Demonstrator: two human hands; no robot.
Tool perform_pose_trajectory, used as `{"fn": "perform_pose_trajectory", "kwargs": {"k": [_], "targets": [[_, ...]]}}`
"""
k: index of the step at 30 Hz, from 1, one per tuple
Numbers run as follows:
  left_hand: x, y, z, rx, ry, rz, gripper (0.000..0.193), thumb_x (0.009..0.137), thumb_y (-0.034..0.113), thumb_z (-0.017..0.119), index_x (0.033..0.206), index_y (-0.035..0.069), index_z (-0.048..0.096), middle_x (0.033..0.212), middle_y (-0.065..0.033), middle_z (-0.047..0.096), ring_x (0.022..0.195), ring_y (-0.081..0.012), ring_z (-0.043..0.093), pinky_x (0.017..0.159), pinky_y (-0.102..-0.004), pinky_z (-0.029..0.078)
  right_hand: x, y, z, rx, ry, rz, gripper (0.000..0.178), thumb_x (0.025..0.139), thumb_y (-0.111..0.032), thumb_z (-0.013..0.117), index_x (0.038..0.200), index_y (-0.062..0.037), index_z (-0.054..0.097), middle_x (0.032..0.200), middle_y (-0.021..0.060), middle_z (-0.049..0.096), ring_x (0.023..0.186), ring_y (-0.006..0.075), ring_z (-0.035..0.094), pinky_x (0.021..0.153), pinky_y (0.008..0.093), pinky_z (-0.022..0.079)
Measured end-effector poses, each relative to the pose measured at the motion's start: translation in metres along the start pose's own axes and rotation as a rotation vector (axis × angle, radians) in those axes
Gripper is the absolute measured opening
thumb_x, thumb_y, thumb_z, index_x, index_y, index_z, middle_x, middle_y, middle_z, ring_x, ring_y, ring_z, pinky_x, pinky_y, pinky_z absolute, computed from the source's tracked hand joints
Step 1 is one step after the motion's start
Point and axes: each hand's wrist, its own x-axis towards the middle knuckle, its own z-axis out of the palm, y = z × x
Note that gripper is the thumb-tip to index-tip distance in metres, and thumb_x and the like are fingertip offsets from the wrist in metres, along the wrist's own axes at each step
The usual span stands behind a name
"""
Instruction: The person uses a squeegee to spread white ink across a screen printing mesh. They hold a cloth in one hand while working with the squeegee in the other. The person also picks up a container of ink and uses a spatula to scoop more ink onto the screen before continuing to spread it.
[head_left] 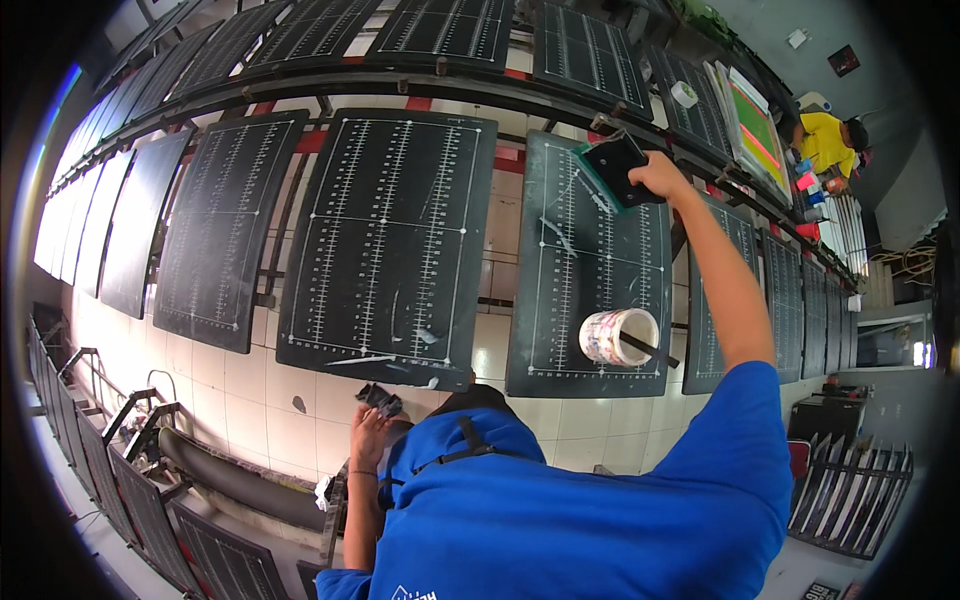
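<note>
My right hand (658,180) is closed on a squeegee (612,170) with a black holder and a green blade edge. The squeegee is over the far end of a black board (535,330) with white scale marks, and whitish smears show by the blade. On that board's near part stands a white tub (598,338) with stained sides; a dark flat stick (650,348) leans out of it. My left hand (370,432) hangs low at my left side, its fingers closed on a crumpled black cloth (380,400), just off the near edge of a neighbouring marked board (390,240).
More marked boards (225,230) stand in rows on dark metal rails (440,82), to both sides and behind. A small white roll (684,94) lies on a far board. A person in yellow (826,142) is at the far right. A rack (850,495) stands lower right.
</note>
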Motion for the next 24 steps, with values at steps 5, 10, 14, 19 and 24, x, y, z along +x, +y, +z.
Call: {"fn": "perform_pose_trajectory", "kwargs": {"k": [5, 10, 14, 19, 24], "targets": [[-0.005, -0.015, -0.053, 0.172, 0.044, 0.151, 0.019, 0.095, 0.005, 0.060, 0.109, 0.013, 0.050, 0.095, -0.0033, 0.059, 0.083, -0.0180, 0.059, 0.075, -0.0336, 0.051, -0.024, 0.117, 0.057, -0.539, 0.388, -0.317, 0.044, 0.079, -0.014, 0.068, 0.122, -0.0113, 0.065, 0.111, 0.0122, 0.067, 0.103, 0.0346, 0.064, 0.088, 0.0449, 0.053], [-0.016, -0.014, -0.065, 0.316, 0.115, 0.250, 0.020, 0.094, 0.005, 0.060, 0.108, 0.013, 0.050, 0.095, -0.0033, 0.058, 0.082, -0.0195, 0.058, 0.075, -0.0334, 0.050, -0.102, 0.153, 0.109, -0.667, 0.379, -0.227, 0.065, 0.071, -0.012, 0.081, 0.132, -0.0133, 0.057, 0.120, 0.0045, 0.057, 0.108, 0.0270, 0.060, 0.085, 0.0388, 0.055], [-0.015, -0.019, -0.061, 0.285, 0.095, 0.265, 0.019, 0.095, 0.005, 0.060, 0.108, 0.014, 0.049, 0.096, -0.0032, 0.059, 0.082, -0.0201, 0.059, 0.076, -0.0344, 0.051, -0.129, 0.154, 0.100, -0.630, 0.328, -0.211, 0.061, 0.073, -0.012, 0.079, 0.130, -0.0134, 0.060, 0.117, 0.0070, 0.060, 0.107, 0.0281, 0.061, 0.085, 0.0401, 0.055], [-0.010, -0.025, -0.054, 0.164, 0.097, 0.228, 0.017, 0.093, 0.005, 0.062, 0.107, 0.008, 0.053, 0.098, -0.0072, 0.058, 0.087, -0.0227, 0.061, 0.078, -0.0352, 0.052, -0.088, 0.097, 0.022, -0.624, 0.077, 0.115, 0.040, 0.078, -0.023, 0.067, 0.115, -0.0091, 0.069, 0.107, 0.0169, 0.069, 0.100, 0.0361, 0.066, 0.085, 0.0465, 0.054], [-0.013, -0.027, -0.039, -0.004, 0.152, 0.102, 0.019, 0.095, 0.003, 0.058, 0.112, 0.006, 0.050, 0.100, -0.0087, 0.058, 0.087, -0.0211, 0.061, 0.079, -0.0344, 0.054, -0.019, -0.005, 0.015, -0.654, 0.114, -0.354, 0.039, 0.077, -0.023, 0.064, 0.112, -0.0073, 0.068, 0.104, 0.0207, 0.068, 0.098, 0.0403, 0.065, 0.084, 0.0492, 0.052]]}}
